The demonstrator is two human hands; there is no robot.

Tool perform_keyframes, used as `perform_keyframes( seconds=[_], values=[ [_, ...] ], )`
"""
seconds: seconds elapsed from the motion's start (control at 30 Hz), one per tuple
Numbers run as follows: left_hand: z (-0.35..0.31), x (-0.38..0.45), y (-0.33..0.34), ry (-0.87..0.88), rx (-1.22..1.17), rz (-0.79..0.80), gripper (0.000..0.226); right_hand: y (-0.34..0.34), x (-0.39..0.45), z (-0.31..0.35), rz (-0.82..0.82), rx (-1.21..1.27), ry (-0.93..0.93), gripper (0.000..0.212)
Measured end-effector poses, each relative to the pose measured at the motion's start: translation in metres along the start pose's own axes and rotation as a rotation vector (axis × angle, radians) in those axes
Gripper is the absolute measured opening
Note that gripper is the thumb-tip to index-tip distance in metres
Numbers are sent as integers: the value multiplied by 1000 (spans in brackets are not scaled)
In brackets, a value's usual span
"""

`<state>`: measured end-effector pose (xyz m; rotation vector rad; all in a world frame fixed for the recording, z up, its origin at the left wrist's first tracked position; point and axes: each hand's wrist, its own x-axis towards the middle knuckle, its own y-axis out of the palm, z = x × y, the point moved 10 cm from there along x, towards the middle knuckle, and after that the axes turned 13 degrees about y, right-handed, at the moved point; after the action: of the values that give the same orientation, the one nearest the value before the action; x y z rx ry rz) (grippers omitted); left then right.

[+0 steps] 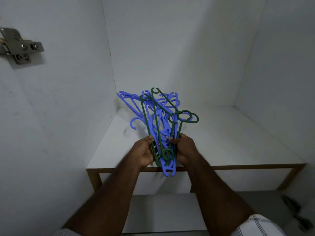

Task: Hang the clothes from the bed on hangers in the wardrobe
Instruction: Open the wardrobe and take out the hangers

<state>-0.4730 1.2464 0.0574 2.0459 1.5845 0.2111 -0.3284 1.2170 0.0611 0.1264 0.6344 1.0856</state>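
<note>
Both hands (163,150) grip hangers (160,123) — long axis apparently away, over shelf (230,133).

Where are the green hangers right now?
In the head view, the green hangers sit mid-frame, tangled with the blue hangers in one bunch held by the left hand and right hand above the white shelf.

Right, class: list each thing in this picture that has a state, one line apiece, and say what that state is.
Blue hangers: tangled bunch, held over the shelf.
Green hangers: mixed into the same bunch.
Left hand: grips the bunch.
Right hand: grips the bunch.
Shelf: bare white top.
Door hinge: fixed to the side wall.
</note>
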Motion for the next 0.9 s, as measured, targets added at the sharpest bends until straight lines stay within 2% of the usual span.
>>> perform_keyframes(
  seconds=[0.47, 0.9],
  values=[
    [15, -31, 18, -74, -49, 121, 28, -22, -41, -5, 21, 75, -30, 29],
    [40, -100, 71, 24, -35, 221, 31, -90, -111, 7, 61, 142, -126, 29]
  ],
)
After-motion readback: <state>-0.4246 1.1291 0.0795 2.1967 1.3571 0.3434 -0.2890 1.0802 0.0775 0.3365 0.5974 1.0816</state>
